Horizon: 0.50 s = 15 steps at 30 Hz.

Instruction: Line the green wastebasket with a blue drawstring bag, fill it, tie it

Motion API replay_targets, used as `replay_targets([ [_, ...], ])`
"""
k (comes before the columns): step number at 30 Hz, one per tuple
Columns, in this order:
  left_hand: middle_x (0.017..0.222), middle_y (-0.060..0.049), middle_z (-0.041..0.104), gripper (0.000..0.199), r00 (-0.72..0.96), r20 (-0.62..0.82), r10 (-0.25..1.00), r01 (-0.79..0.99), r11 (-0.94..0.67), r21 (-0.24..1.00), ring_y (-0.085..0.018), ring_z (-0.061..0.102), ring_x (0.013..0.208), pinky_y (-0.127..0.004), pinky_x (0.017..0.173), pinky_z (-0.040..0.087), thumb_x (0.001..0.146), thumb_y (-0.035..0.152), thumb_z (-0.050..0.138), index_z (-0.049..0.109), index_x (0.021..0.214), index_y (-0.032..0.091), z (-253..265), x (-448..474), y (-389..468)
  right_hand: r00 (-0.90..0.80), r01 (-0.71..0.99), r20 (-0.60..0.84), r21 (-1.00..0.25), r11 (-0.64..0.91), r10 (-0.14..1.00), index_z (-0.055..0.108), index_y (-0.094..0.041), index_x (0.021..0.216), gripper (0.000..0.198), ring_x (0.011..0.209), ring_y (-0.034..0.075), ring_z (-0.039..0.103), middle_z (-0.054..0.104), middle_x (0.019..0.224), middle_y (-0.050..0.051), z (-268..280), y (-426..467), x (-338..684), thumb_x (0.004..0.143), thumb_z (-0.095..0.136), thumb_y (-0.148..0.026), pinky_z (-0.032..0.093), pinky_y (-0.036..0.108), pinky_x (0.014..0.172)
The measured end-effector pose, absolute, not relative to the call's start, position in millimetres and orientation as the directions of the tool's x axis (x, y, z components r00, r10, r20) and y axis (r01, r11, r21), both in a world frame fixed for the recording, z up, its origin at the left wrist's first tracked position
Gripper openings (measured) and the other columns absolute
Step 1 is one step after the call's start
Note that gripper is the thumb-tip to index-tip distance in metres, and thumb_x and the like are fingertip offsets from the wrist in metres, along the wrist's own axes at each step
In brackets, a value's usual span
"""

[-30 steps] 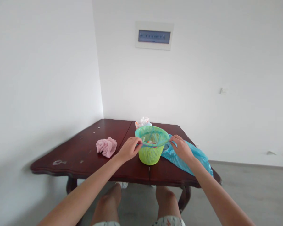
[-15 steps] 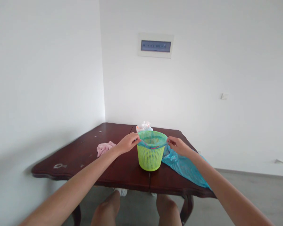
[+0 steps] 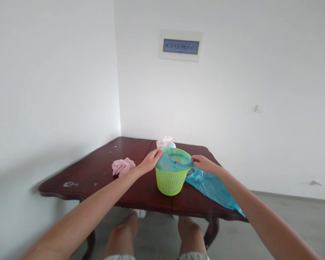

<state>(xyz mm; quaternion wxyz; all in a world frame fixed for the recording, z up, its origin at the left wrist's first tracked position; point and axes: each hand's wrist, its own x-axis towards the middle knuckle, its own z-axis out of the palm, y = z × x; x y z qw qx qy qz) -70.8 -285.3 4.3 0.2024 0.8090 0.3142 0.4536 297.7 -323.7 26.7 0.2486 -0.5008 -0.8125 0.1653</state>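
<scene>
A yellow-green mesh basket (image 3: 171, 182) stands upright near the front edge of the dark red wooden table (image 3: 143, 195). A thin blue-green plastic bag (image 3: 166, 164) is stretched over the near side of its rim and hangs a little way down the outside. My left hand (image 3: 152, 159) pinches the bag's edge at the rim's left. At the right of the rim, my right hand (image 3: 203, 163) is closed on the same bag. Just right of the basket, under my right forearm, lies another blue plastic bag (image 3: 213, 186), spread flat towards the table's corner.
A crumpled pink cloth (image 3: 123, 166) lies left of the basket. Behind the basket sits a white plastic bag (image 3: 165, 142) with orange marks. White walls enclose the back and left, with an electrical panel (image 3: 181, 46) and a switch (image 3: 259, 108). My knees are below the table edge.
Both hands have pulled the bag's edge up and outward, so more of it now covers the near rim of the basket. The view has tilted down slightly.
</scene>
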Motion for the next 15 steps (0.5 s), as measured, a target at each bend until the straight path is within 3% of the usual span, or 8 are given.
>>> replay_targets([
  [5, 0.084, 0.001, 0.058, 0.053, 0.426, 0.58, 0.694, 0.391, -0.72, 0.574, -0.02, 0.055, 0.079, -0.031, 0.074, 0.04, 0.118, 0.068, 0.044, 0.056, 0.091, 0.023, 14.1, -101.3, -272.3, -0.193, 0.778, 0.311, -0.529, 0.338, 0.931, 0.06, -0.024, 0.089, 0.006, 0.071, 0.018, 0.061, 0.064, 0.073, -0.003, 21.7, -318.3, 304.1, 0.095, 0.059, -0.023, 0.038, 0.028, 0.067],
  [10, 0.077, -0.002, 0.062, 0.05, 0.533, 0.526, 0.663, 0.502, -0.748, 0.434, -0.024, 0.059, 0.082, -0.034, 0.082, 0.039, 0.107, 0.068, 0.068, 0.067, 0.082, 0.024, 32.2, -128.4, -258.0, -0.026, 0.777, 0.287, -0.597, 0.2, 0.958, 0.062, -0.026, 0.11, 0.01, 0.051, 0.015, 0.066, 0.08, 0.076, -0.003, 20.1, -301.9, 306.6, 0.107, 0.052, -0.025, 0.048, 0.026, 0.06],
  [15, 0.078, -0.006, 0.067, 0.042, 0.437, 0.516, 0.736, 0.618, -0.663, 0.423, -0.027, 0.06, 0.081, -0.036, 0.08, 0.037, 0.112, 0.053, 0.058, 0.067, 0.08, 0.026, 55.5, -123.4, -231.7, 0.099, 0.813, 0.331, -0.57, 0.115, 0.938, 0.067, -0.025, 0.105, 0.005, 0.056, 0.016, 0.073, 0.084, 0.083, 0.001, 29.6, -278.1, 306.7, 0.105, 0.062, -0.023, 0.054, 0.028, 0.068],
])
